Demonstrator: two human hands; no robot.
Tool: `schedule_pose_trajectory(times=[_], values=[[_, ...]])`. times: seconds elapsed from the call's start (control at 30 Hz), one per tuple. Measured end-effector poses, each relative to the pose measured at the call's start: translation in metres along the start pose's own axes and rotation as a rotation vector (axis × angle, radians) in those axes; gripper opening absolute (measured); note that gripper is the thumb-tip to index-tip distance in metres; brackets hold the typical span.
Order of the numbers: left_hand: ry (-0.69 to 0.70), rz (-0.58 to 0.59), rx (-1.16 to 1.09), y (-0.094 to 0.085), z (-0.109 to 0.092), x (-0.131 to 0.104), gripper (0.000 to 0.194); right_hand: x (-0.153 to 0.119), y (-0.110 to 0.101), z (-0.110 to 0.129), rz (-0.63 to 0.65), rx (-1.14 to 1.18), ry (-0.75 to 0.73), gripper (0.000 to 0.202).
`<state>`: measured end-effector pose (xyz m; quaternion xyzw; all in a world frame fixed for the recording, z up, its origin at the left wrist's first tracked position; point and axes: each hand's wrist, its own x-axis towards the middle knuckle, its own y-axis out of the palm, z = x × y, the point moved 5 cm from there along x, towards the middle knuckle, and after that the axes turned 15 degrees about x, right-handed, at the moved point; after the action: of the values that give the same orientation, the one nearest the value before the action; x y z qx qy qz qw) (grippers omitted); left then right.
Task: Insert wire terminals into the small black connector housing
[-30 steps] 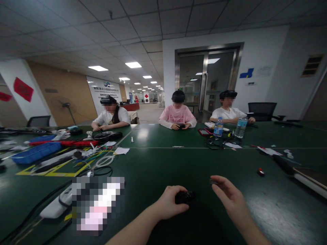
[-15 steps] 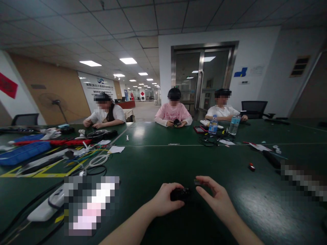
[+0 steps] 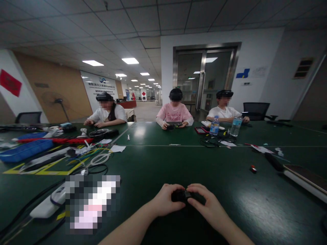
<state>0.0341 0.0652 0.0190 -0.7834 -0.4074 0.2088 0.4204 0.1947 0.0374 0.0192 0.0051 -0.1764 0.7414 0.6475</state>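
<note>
Near the front middle of the green table, my left hand (image 3: 166, 200) is closed around a small black object (image 3: 179, 195). My right hand (image 3: 204, 200) meets it from the right, thumb and fingers pinching a small dark piece (image 3: 188, 194) against the black object's right end. The two fingertips of each hand nearly touch those of the other. Fine detail of both parts is too dark to tell.
A small red item (image 3: 253, 169) lies to the right. On the left are a white power strip (image 3: 47, 206), cables (image 3: 98, 159) and a blue tray (image 3: 27, 150). Bottles (image 3: 236, 126) stand farther back. Three people sit across the table (image 3: 148, 163).
My right hand has moved left, bringing the small piece up to the black object. My left hand keeps its hold. The person opposite has spread their hands around a dark object.
</note>
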Motion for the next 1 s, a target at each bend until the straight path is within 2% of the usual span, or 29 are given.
schedule_pose_trajectory(times=[0.2,0.43,0.6,0.77,1.0], values=[[0.013,0.001,0.018,-0.001,-0.003,0.0,0.044,0.001,0.003,-0.01,0.061,-0.087,0.08,0.017],[0.051,-0.017,0.012,0.001,-0.002,0.002,0.04,-0.003,0.003,0.001,0.061,-0.194,-0.017,0.021],[0.053,-0.033,0.007,0.002,0.0,0.003,0.04,-0.004,0.004,0.003,0.088,-0.267,-0.021,0.025],[0.049,-0.04,-0.104,0.004,0.004,0.004,0.042,-0.004,0.0,0.002,0.075,-0.223,-0.01,0.037],[0.073,0.009,-0.224,0.004,0.004,0.004,0.036,-0.003,0.004,0.003,0.141,-0.212,0.088,0.027]])
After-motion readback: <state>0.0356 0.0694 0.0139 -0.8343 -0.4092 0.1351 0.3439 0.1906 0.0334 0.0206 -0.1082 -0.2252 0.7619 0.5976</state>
